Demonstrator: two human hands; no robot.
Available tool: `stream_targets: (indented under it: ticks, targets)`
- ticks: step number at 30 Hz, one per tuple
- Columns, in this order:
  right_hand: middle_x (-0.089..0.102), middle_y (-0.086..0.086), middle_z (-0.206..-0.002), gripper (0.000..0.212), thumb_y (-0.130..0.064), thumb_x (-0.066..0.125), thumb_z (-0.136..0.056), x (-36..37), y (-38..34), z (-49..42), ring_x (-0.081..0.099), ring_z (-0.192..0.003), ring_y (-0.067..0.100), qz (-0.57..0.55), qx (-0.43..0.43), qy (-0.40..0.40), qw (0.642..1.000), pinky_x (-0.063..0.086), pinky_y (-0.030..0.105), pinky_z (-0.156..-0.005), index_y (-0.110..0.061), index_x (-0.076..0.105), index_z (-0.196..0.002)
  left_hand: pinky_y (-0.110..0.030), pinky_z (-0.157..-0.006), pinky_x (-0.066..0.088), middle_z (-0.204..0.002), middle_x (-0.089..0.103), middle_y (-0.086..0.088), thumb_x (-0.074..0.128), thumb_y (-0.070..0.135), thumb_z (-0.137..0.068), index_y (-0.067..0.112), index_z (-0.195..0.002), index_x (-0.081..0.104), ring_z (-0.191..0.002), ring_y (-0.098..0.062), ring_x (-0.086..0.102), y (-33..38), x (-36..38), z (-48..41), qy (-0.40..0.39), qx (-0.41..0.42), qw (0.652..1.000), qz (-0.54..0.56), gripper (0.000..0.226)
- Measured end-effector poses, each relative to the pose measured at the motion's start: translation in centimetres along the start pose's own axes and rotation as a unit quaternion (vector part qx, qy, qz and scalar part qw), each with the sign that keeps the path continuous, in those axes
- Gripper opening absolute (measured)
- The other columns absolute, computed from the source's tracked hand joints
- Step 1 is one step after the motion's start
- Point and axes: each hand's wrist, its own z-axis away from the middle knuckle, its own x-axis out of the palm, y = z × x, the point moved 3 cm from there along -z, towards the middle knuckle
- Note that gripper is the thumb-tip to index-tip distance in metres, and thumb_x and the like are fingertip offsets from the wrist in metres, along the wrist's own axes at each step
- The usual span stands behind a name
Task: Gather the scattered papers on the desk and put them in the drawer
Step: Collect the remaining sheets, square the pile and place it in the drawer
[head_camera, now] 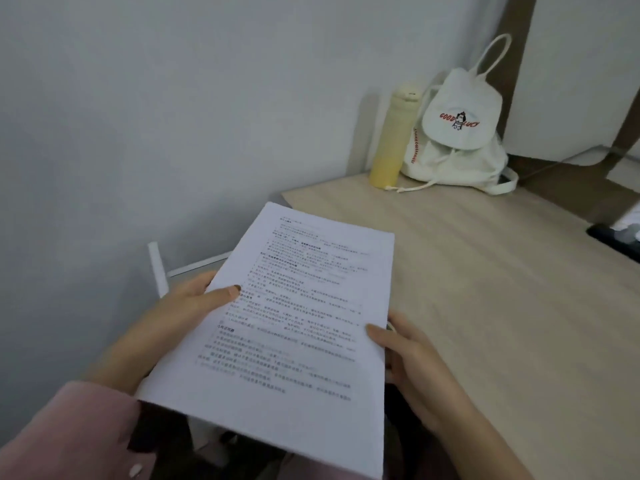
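Observation:
A stack of white printed papers (294, 327) is held in the air over the left front corner of the light wooden desk (502, 306). My left hand (194, 306) grips the stack's left edge, thumb on top of the sheet. My right hand (415, 362) holds the right edge, thumb on top and fingers underneath. The stack tilts away from me, its far corner above the desk's left end. No drawer is visible.
A yellow bottle (393, 136) and a white drawstring backpack (457, 133) stand at the desk's back against the wall. A dark flat object (613, 240) lies at the right edge. A white metal frame (157, 271) stands left of the desk.

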Motion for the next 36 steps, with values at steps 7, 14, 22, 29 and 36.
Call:
stream_targets:
  ticks: [7,14,22,29,36]
  targets:
    - [0.074,0.005,-0.106,0.028,-0.008,0.05,-0.09,5.7,5.0,-2.3,0.07,-0.094,0.023,-0.05,0.125,-0.043,0.99,0.056,0.033,-0.071,-0.017,0.063,-0.113,-0.031,-0.056,0.058,-0.093,0.074,-0.017,0.055,0.011,-0.089,0.009,-0.104,0.065,-0.063,-0.023,0.072,-3.2,-5.9,0.1,0.011,-0.087,0.996,0.003,0.018]
    - [0.072,0.009,-0.102,0.031,-0.003,0.047,-0.089,7.5,7.3,-4.6,0.069,-0.076,0.018,-0.125,0.196,0.0,0.973,0.055,0.023,-0.052,-0.007,0.06,-0.117,-0.02,-0.071,0.056,-0.096,0.075,-0.003,0.069,0.024,-0.078,0.016,-0.104,0.069,-0.079,-0.013,0.071,-4.6,-9.0,-3.2,0.009,-0.115,0.993,-0.035,0.027]
    - [0.062,0.016,-0.099,0.037,0.003,0.039,-0.094,8.1,8.3,-8.3,0.061,-0.083,0.025,-0.262,0.187,0.131,0.938,0.055,0.023,-0.042,0.006,0.041,-0.131,-0.025,-0.075,0.057,-0.119,0.059,-0.013,0.049,0.007,-0.092,0.007,-0.129,0.048,-0.099,-0.022,0.061,-5.1,-9.1,-6.0,0.175,-0.002,0.985,-0.002,0.037]
    - [0.06,0.014,-0.091,0.041,0.007,0.037,-0.093,10.0,9.2,-11.7,0.058,-0.081,0.025,-0.251,0.206,0.172,0.93,0.048,0.038,-0.072,0.002,0.04,-0.134,-0.032,-0.116,0.007,-0.158,-0.001,-0.009,0.048,0.009,-0.091,0.008,-0.147,0.012,-0.146,-0.021,0.002,-7.5,-7.1,-7.6,0.24,0.025,0.95,-0.199,0.067]
    - [0.055,0.024,-0.12,0.039,0.011,0.033,-0.091,9.8,11.4,-14.5,0.051,-0.113,0.039,-0.199,0.252,0.21,0.923,0.043,0.043,-0.093,0.007,0.043,-0.129,-0.021,-0.098,0.021,-0.159,-0.006,0.004,0.038,0.009,-0.095,0.022,-0.147,-0.016,-0.126,-0.003,0.019,-9.5,-5.8,-7.9,0.219,0.023,0.964,-0.152,0.076]
